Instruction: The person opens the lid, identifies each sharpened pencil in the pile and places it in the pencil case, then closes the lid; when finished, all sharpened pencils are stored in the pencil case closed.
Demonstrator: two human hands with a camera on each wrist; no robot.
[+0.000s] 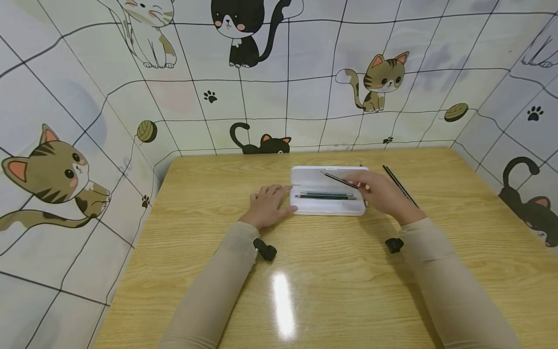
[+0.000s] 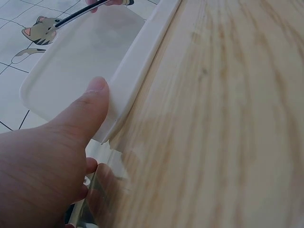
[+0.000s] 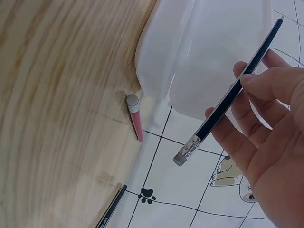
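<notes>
A white pencil case [image 1: 311, 207] lies lid open on the table, with dark and bluish pencils [image 1: 327, 197] along its tray. At its left end rests my left hand [image 1: 267, 207], the thumb [image 2: 95, 97] against the case's edge in the left wrist view. Over the case's right part, my right hand [image 1: 380, 191] pinches a black pencil [image 3: 223, 105] between thumb and fingers. That pencil slants, its grey eraser end toward the table side in the right wrist view and its tip pointing away.
Right of the case, black pencils [image 1: 398, 184] lie on the wooden table [image 1: 331, 286]. A pink pencil [image 3: 136, 121] with a grey end lies beside the case's end in the right wrist view. Cat-printed cloth [image 1: 305, 102] walls the table's back and sides.
</notes>
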